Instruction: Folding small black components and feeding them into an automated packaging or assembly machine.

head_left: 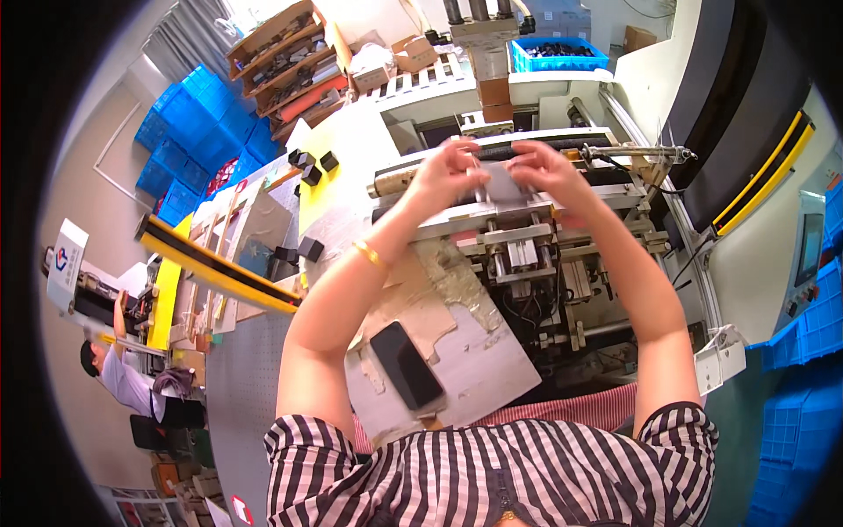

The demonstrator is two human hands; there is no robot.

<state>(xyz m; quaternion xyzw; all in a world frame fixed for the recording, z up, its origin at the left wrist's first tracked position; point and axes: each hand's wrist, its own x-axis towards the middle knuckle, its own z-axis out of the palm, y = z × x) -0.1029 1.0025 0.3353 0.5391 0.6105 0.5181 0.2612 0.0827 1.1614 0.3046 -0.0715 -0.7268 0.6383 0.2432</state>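
Observation:
Both my hands are raised over the machine in front of me, fingers bent inward. Between them is a small grey, squarish piece (504, 186), blurred, so its exact kind is unclear. My left hand (443, 178) pinches at the left side of this piece. My right hand (551, 176) has its fingers closed on the right side and upper edge. Beneath the hands, the machine (522, 255) shows metal rails, a clamp-like fixture and a dark roller (562, 140).
A black phone (406, 365) lies on the worn board (483, 373) near my body. Small black boxes (311, 174) stand on a yellow sheet (338, 198) at left. A yellow-black bar (219, 265) juts in from the left. Another person (127, 378) sits far left; blue crates (189, 123) are stacked behind.

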